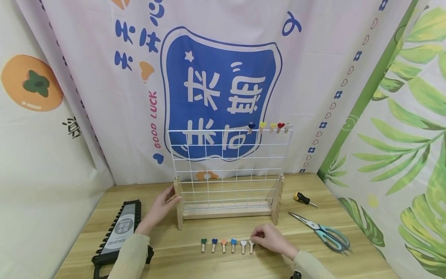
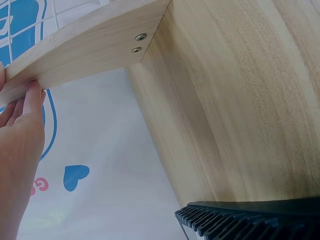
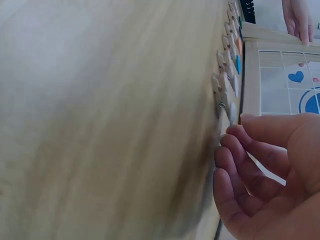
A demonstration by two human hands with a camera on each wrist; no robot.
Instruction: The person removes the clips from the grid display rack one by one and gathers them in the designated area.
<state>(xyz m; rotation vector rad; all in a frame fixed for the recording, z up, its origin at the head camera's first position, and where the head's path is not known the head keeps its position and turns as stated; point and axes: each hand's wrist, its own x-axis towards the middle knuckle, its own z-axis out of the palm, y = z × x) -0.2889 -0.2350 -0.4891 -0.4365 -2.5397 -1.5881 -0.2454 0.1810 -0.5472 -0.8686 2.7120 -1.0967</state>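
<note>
A white wire grid [image 1: 230,170] stands upright in a wooden stand [image 1: 226,212] on the table. My left hand [image 1: 163,207] grips the stand's left upright, and in the left wrist view its fingers [image 2: 33,97] lie against the wood. Below the stand, several mini clothespins with coloured hearts lie in a row, among them a blue-heart clothespin [image 1: 233,245]. At the row's right end my right hand [image 1: 270,238] pinches the last clothespin [image 1: 251,248], whose heart is partly covered by the fingertips. In the right wrist view, a pale heart [image 3: 232,113] shows at the fingertips.
Several heart clothespins, one with a red heart [image 1: 280,125], are clipped along the grid's top right edge. Right of the stand lie a screwdriver [image 1: 302,198] and teal-handled scissors [image 1: 325,235]. A black saw-like tool with a printed sleeve [image 1: 122,228] lies at the left.
</note>
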